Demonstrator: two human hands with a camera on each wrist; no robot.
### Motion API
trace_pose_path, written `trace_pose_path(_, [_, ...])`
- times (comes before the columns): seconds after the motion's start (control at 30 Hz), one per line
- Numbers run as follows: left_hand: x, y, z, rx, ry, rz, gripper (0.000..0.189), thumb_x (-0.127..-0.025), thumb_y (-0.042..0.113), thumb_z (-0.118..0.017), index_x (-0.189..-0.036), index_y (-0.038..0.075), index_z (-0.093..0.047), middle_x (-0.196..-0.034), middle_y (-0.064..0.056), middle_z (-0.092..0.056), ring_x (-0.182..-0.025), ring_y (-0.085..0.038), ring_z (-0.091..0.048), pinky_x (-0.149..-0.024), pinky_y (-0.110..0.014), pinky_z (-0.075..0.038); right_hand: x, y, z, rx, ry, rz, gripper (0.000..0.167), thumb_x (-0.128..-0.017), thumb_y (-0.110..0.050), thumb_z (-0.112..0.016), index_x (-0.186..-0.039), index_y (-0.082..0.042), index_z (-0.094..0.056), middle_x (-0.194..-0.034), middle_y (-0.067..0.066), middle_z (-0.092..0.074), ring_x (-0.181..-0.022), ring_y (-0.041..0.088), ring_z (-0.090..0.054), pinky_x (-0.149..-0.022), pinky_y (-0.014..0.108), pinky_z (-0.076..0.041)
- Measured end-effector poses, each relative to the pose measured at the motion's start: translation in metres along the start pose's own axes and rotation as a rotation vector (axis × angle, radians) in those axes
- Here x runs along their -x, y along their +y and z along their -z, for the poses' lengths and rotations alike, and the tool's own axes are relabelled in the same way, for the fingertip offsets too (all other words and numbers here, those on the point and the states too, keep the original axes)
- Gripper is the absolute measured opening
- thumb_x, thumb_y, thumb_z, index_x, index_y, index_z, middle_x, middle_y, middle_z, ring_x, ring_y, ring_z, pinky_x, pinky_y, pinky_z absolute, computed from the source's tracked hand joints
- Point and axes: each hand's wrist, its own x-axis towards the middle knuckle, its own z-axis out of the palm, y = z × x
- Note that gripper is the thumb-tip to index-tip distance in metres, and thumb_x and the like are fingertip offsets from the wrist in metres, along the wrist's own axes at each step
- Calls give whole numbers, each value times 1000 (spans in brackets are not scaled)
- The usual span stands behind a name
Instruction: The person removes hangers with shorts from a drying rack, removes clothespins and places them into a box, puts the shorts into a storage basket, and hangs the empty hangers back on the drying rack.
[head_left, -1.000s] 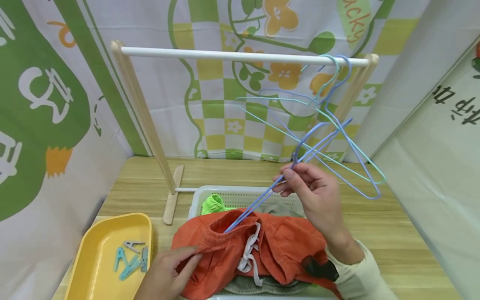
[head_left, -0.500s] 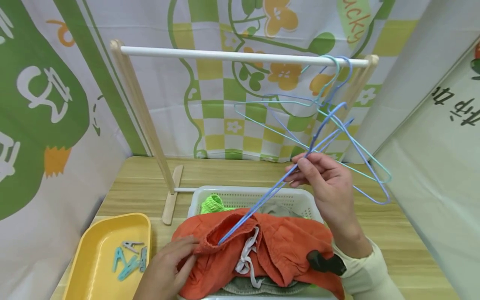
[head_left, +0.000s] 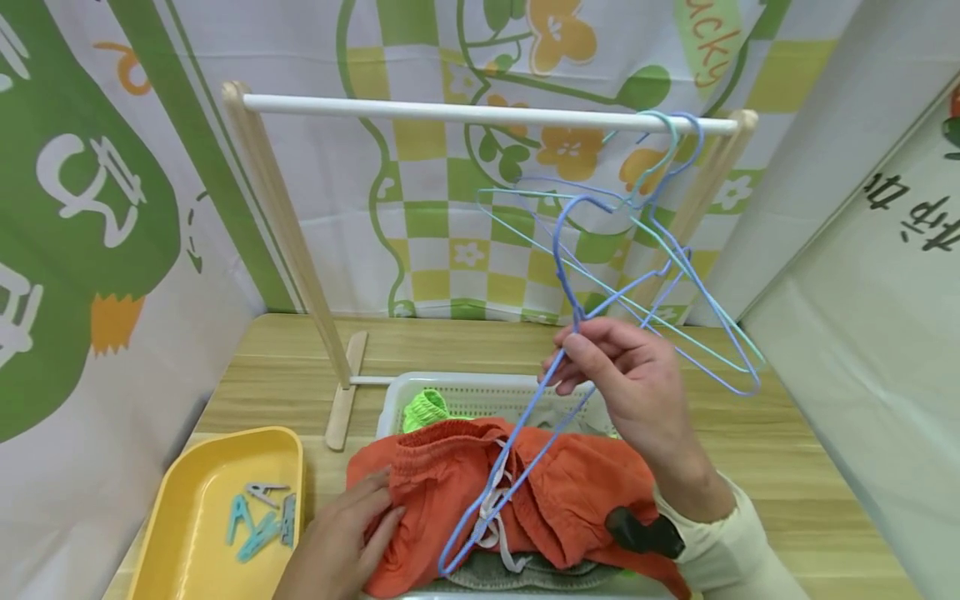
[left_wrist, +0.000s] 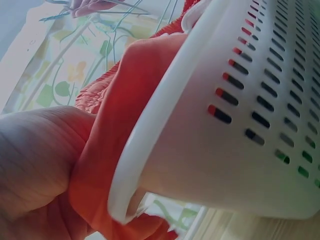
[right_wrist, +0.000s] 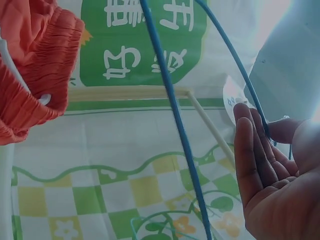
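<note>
Orange shorts (head_left: 450,492) with a white drawstring (head_left: 491,508) lie across a white basket (head_left: 397,387). At their left side, my left hand (head_left: 337,533) grips the fabric near the elastic waistband. My right hand (head_left: 637,392) pinches a blue wire hanger (head_left: 531,410) just below its hook, between thumb and fingers. The hanger slants down toward me, and its lower end is in front of the shorts, outside the waistband. In the left wrist view, shorts fabric (left_wrist: 135,75) drapes over the basket rim. The right wrist view shows the hanger wire (right_wrist: 172,100) apart from the waistband (right_wrist: 55,60).
Behind stands a wooden rack with a white rod (head_left: 480,111). A mint hanger (head_left: 540,234) and another blue hanger (head_left: 720,312) hang at its right end. A yellow tray (head_left: 202,517) with several clothespins (head_left: 258,535) is at the left. Bright green cloth (head_left: 426,410) shows in the basket.
The hanger's lower end has come out of the waist opening and swung down toward me over the front of the shorts. The hanger has turned, and the waist opening has narrowed.
</note>
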Motion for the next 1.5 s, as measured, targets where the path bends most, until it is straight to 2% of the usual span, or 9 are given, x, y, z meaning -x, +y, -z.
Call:
trace_pose_path(0.13, [-3,1,-3,21,-11,-55,22,-84,6,-84,-98,20,-75,-115,7,-71,-106,-12,-68,-87,-38,-59,-2,-3,-5,12,-34,26,10,-97,16,-55,-100,18,-65,-81,18,-73,-66,22,-72,-56,30,-59])
trace_pose_path(0.27, [-6,1,-6,53,-28,-98,22,-86,5,-81,-101,19,-74,-114,8,-70,-104,-10,-67,-86,-36,-58,-2,-4,-10,15,-76,21,10,-97,15,-56,-100,16,-66,-82,16,-74,-66,21,-73,-55,31,-59])
trace_pose_path(0.43, [-10,3,-6,106,-111,-83,23,-92,10,-77,-112,19,-72,-114,10,-68,-103,-9,-65,-86,-37,-58,-2,-3,-17,5,-135,2,9,-99,12,-58,-100,14,-66,-83,15,-74,-67,20,-73,-56,31,-59])
trace_pose_path(0.67, [-15,4,-12,138,-200,-92,18,-98,20,-72,-115,18,-70,-112,7,-68,-103,-11,-64,-88,-38,-56,-7,-3,-17,33,-176,-19,10,-101,8,-57,-99,12,-66,-84,15,-74,-70,21,-74,-55,33,-59])
trace_pose_path(0.77, [-16,5,-16,122,-240,-102,20,-100,26,-70,-118,17,-70,-114,4,-67,-104,-14,-64,-89,-39,-56,-13,-4,-12,57,-171,-57,12,-102,8,-54,-98,12,-65,-83,16,-73,-70,23,-74,-55,33,-59])
trace_pose_path(1.0, [-21,3,-22,83,-264,-133,20,-100,34,-69,-112,17,-71,-107,7,-65,-95,-11,-62,-81,-35,-57,-37,-9,5,79,-132,-143,18,-107,0,-49,-103,8,-64,-80,19,-70,-69,27,-74,-55,32,-58])
trace_pose_path(1.27, [-30,-1,-25,101,-291,-173,18,-100,30,-70,-110,16,-73,-105,7,-68,-95,-12,-66,-79,-35,-57,-64,-11,13,42,-9,-152,21,-108,-5,-48,-105,7,-65,-72,17,-64,-62,27,-71,-51,31,-56])
trace_pose_path(1.5, [-36,-3,-29,137,-337,-149,17,-100,32,-69,-105,17,-74,-101,8,-68,-90,-7,-63,-76,-33,-57,-76,-7,13,23,20,-145,25,-109,-8,-48,-113,9,-67,-66,13,-55,-56,26,-66,-51,31,-53])
